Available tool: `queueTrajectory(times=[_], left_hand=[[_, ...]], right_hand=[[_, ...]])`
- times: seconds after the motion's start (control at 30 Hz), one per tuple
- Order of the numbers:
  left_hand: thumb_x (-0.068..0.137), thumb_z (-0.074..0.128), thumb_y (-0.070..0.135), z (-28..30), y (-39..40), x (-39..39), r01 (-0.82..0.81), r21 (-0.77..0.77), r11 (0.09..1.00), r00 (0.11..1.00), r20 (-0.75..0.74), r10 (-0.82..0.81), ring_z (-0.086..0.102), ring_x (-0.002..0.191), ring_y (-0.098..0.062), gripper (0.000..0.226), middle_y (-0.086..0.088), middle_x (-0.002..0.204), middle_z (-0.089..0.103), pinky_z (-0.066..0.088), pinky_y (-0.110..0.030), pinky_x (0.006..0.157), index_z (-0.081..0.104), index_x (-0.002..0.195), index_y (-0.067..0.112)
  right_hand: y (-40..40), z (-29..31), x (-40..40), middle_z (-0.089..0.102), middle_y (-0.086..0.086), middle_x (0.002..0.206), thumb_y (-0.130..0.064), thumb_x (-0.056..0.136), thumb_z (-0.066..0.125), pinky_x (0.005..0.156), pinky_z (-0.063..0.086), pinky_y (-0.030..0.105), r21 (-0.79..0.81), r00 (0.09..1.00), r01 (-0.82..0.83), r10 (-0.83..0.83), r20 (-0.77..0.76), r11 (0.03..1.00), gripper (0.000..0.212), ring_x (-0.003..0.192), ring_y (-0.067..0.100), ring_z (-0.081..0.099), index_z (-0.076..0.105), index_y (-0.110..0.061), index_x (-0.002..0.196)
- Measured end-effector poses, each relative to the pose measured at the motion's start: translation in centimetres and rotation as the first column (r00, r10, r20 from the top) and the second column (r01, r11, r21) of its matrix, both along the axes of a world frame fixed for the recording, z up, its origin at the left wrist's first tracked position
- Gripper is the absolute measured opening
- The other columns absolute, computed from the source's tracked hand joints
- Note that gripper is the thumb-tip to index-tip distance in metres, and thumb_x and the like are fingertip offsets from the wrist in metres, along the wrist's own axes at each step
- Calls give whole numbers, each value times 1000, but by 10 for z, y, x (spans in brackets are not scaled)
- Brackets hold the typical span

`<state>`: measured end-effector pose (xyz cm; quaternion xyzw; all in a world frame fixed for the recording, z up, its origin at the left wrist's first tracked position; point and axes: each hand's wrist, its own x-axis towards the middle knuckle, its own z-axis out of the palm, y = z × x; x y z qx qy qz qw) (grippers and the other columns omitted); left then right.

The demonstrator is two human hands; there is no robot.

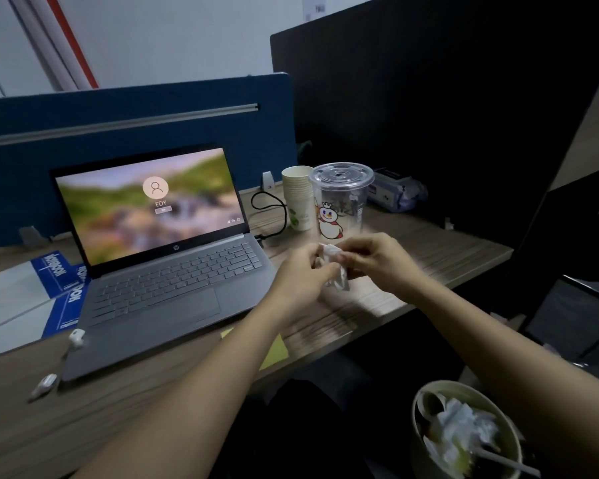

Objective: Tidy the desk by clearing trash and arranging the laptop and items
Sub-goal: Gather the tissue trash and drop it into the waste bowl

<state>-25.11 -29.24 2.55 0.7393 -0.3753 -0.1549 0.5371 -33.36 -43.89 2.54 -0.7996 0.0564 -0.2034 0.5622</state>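
Observation:
A crumpled white tissue (336, 267) is pinched between both hands just above the desk, to the right of the laptop. My left hand (300, 276) grips its left side and my right hand (377, 259) grips its right side. The grey laptop (166, 267) stands open with its screen lit. Behind my hands stands a clear plastic cup (339, 202) with a lid and a cartoon print. Beside it is a stack of paper cups (298, 198). A round waste bin (464, 433) at the lower right holds crumpled paper.
A yellow sticky note (277, 350) lies at the desk's front edge. Blue-and-white boxes (54, 299) lie left of the laptop, with two small white items (77, 337) near its front left corner. A black cable (274, 216) loops behind the laptop. Dark partitions close off the back and right.

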Motion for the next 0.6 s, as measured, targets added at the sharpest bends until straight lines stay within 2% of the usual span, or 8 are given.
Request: queueTrajectory(times=[0.1, 0.2, 0.23, 0.3, 0.37, 0.4, 0.6], left_hand=[[89, 52, 3, -1, -19, -18, 50, 12, 999, 999, -23, -50, 60, 76, -13, 25, -2, 86, 68, 45, -28, 70, 67, 105, 15], [91, 44, -2, -9, -40, -38, 144, -6, 990, 986, -84, -144, 64, 74, -10, 35, -3, 89, 70, 49, -25, 66, 62, 105, 24], [94, 45, 0, -14, -48, -46, 165, -23, 986, 975, -145, -167, 66, 77, -11, 34, -3, 94, 72, 52, -25, 68, 59, 111, 26], [95, 46, 0, -27, -64, -62, 193, -59, 980, 956, -216, -201, 68, 92, -18, 36, -6, 107, 72, 53, -36, 81, 55, 119, 25], [94, 49, 2, -41, -83, -75, 209, -51, 977, 967, -136, -214, 67, 104, -19, 37, -3, 114, 71, 51, -44, 96, 54, 118, 29], [93, 51, 5, -50, -94, -84, 220, -39, 975, 970, -100, -223, 66, 106, -15, 36, 0, 115, 71, 50, -44, 98, 54, 117, 31], [93, 56, 22, -108, -139, -127, 255, -76, 964, 963, -71, -260, 63, 103, 6, 26, 22, 107, 67, 52, -24, 89, 50, 114, 34]], right_hand=[[-21, -6, -21, 73, 21, 89, -5, 89, 67, 69, 57, 29, 50, 1000, -9, 10, -28, 999, 17, 76, 17, 71, 72, 3, 103], [-44, -16, -50, 76, 13, 87, -12, 87, 71, 71, 56, 27, 88, 999, -16, 19, -31, 996, 12, 79, 17, 71, 77, -10, 97], [-51, -19, -61, 76, 10, 87, -13, 86, 71, 71, 56, 27, 93, 999, -6, 9, -31, 996, 11, 79, 17, 71, 77, -13, 95], [-66, -26, -82, 76, 8, 86, -11, 86, 71, 70, 56, 27, 130, 999, 27, -22, -37, 991, 11, 79, 17, 71, 76, -12, 95], [-82, -35, -104, 75, 10, 88, -6, 86, 70, 69, 56, 26, 154, 997, 67, -60, -52, 986, 15, 80, 17, 71, 73, -3, 100], [-90, -41, -117, 74, 12, 89, -5, 86, 70, 69, 56, 25, 153, 994, 93, -84, -64, 984, 18, 80, 18, 71, 71, 0, 103], [-125, -80, -172, 76, 8, 88, -8, 86, 70, 67, 56, 24, 142, 971, 218, -199, -135, 966, 21, 80, 20, 73, 68, 2, 105]])
